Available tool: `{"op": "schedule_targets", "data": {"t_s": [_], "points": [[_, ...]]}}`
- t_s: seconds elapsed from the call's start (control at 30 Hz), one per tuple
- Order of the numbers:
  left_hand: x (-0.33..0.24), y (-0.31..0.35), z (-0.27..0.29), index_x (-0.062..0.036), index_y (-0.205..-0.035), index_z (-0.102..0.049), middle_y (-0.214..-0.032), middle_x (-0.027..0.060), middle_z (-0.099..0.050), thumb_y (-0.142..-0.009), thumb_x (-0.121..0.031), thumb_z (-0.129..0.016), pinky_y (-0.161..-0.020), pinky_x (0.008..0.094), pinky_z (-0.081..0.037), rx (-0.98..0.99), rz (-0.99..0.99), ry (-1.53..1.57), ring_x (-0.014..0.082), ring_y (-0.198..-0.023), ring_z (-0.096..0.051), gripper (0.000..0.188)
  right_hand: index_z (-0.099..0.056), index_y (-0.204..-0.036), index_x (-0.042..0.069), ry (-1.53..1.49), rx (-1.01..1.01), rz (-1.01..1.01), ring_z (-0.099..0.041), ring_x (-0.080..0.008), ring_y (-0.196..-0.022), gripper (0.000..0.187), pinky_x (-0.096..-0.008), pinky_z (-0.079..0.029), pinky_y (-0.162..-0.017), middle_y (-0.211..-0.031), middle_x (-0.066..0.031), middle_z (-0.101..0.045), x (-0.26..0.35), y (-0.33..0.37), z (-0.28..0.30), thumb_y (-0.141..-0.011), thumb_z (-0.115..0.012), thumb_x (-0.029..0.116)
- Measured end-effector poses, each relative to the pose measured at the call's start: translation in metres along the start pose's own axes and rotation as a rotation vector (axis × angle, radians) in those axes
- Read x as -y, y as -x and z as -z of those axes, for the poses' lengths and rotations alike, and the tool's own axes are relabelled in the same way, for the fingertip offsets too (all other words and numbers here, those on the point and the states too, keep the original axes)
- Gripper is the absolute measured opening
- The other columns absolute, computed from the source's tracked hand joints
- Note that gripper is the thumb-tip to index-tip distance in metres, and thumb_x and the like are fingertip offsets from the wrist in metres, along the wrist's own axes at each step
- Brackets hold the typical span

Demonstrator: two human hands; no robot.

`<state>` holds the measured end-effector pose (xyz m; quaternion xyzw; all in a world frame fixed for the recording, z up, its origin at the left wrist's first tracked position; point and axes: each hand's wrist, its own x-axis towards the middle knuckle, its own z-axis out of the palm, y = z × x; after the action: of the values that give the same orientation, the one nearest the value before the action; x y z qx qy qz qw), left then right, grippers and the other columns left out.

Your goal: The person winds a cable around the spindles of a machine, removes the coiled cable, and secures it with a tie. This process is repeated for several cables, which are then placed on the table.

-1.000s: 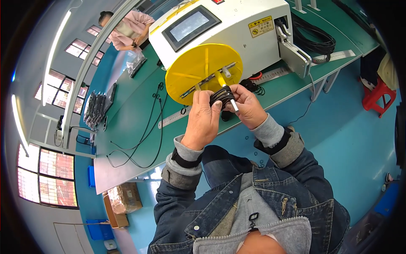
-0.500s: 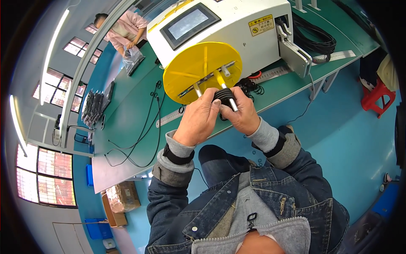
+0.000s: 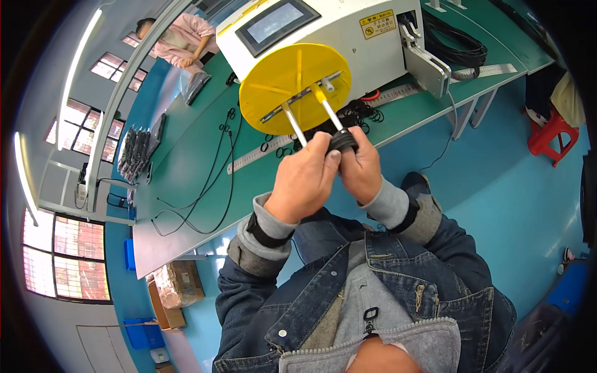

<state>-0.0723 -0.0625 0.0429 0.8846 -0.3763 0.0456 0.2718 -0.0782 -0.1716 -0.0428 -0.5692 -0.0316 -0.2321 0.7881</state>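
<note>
A small wound coil of black cable (image 3: 342,142) is gripped between my two hands at the outer end of the winding machine's metal rods. My left hand (image 3: 305,177) closes on the coil's left side, close to the left rod (image 3: 295,124). From the right, my right hand (image 3: 362,166) wraps its fingers around the same coil. Behind them is the yellow disc (image 3: 273,93) from which the rods stick out; the right rod (image 3: 331,114) runs toward the coil. Whether its tip is still inside the coil is hidden by my fingers.
The white machine (image 3: 348,37) with a screen stands on the green table (image 3: 193,143). Loose black cables (image 3: 227,180), a steel ruler (image 3: 249,158) and black rings lie there. A larger cable coil (image 3: 457,43) sits far right. A co-worker (image 3: 186,40) sits far left, a red stool (image 3: 553,140) right.
Both hands have drawn the coil outward along the rods, away from the disc and toward me. More bare rod now shows. The co-worker's hands have shifted off the plastic bag.
</note>
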Motion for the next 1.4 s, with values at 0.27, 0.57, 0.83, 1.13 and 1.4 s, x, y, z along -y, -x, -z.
{"op": "schedule_targets", "data": {"t_s": [0.27,0.57,0.83,1.13,1.4], "points": [[-0.019,0.019,-0.015,-0.0053,-0.088,-0.039,-0.07,0.0183,-0.053,-0.087,-0.015,-0.049,-0.054,0.0454,-0.04,0.057,0.013,0.06,0.0405,-0.064,-0.052,0.014,-0.048,-0.088,0.003,0.509,0.183,0.239,-0.052,-0.0131,-0.049,0.012,-0.0283,-0.041,-0.045,-0.058,-0.0083,-0.052,0.025,0.012,0.045,-0.08,-0.055,0.007],[-0.016,0.025,-0.037,-0.0032,-0.088,-0.039,-0.071,0.0208,-0.053,-0.088,-0.016,-0.046,-0.054,0.0457,-0.04,0.142,0.025,0.077,0.0409,-0.066,-0.052,0.015,-0.05,-0.085,0.003,0.833,0.165,0.388,-0.057,-0.0364,-0.061,0.017,-0.0409,-0.045,-0.051,-0.066,-0.0179,-0.057,0.011,0.027,0.058,-0.07,-0.057,0.004],[0.02,0.032,-0.04,-0.0004,-0.107,-0.044,-0.088,0.0143,-0.055,-0.089,-0.017,-0.046,-0.06,0.0341,-0.047,0.346,0.287,0.708,0.0248,-0.075,-0.057,0.025,-0.047,-0.083,0.0,0.705,0.263,0.326,-0.055,-0.0418,-0.064,0.014,-0.0458,-0.045,-0.054,-0.067,-0.022,-0.056,-0.009,0.018,0.059,-0.07,-0.051,0.001],[0.042,0.035,-0.028,0.0029,-0.117,-0.042,-0.1,0.0101,-0.055,-0.089,-0.012,-0.046,-0.067,0.0261,-0.051,0.539,0.535,1.136,0.0223,-0.09,-0.062,0.032,-0.046,-0.079,-0.002,0.759,0.357,0.192,-0.054,-0.0437,-0.063,0.008,-0.0472,-0.043,-0.055,-0.065,-0.024,-0.055,-0.011,0.012,0.053,-0.071,-0.048,0.001],[0.031,0.04,-0.048,0.0022,-0.099,-0.048,-0.074,0.007,-0.061,-0.087,-0.014,-0.052,-0.057,0.0276,-0.051,0.075,0.153,0.28,0.0198,-0.063,-0.064,0.02,-0.047,-0.079,-0.002,0.738,0.219,0.139,-0.054,-0.0427,-0.064,0.007,-0.047,-0.043,-0.056,-0.065,-0.0237,-0.054,-0.008,0.018,0.046,-0.073,-0.047,0.001]]}}
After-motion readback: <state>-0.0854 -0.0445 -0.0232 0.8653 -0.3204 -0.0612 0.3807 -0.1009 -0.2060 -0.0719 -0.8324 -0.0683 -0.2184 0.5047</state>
